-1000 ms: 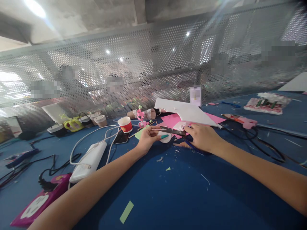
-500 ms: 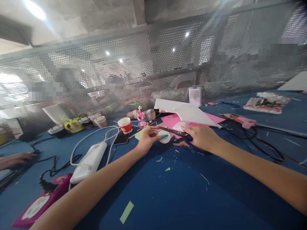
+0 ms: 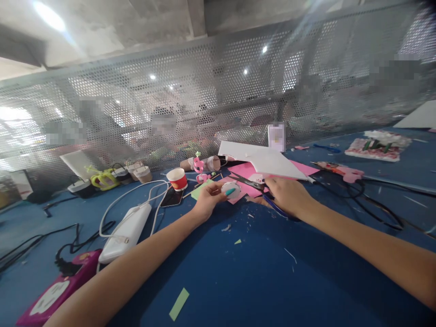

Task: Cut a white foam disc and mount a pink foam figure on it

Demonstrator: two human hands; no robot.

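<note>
Handling a white disc at the rim, beside scissors

Pinched in left hand, thumb against fingers, at the left edge of the disc; thumb laid over the near face, with a teal nail in view. Located near mid-view, over pink paper and in front of a white sheet. Cannot tell whether raised or partly resting on the paper.

Wrapped by right hand, fingers curled at the blue handles: the scissors. Pointed leftward just beyond the disc, with blades seemingly a little parted and apart from its rim.

Noted to the left: green paper just behind left hand, then a red-and-white cup beside a phone. Scattered on the blue tabletop: small offcuts.

Judged very light. Uncertain as to material, foam or card. Probably stiff enough to stay flat in a pinch, yet likely to dent or crease under a hard squeeze. Unlikely to be slippery, from the matt look. Best gripped by the rim, thumb in front and fingers behind, with light pressure. Avoid bending across the middle; keep fingertips on the side away from the blades.
</note>
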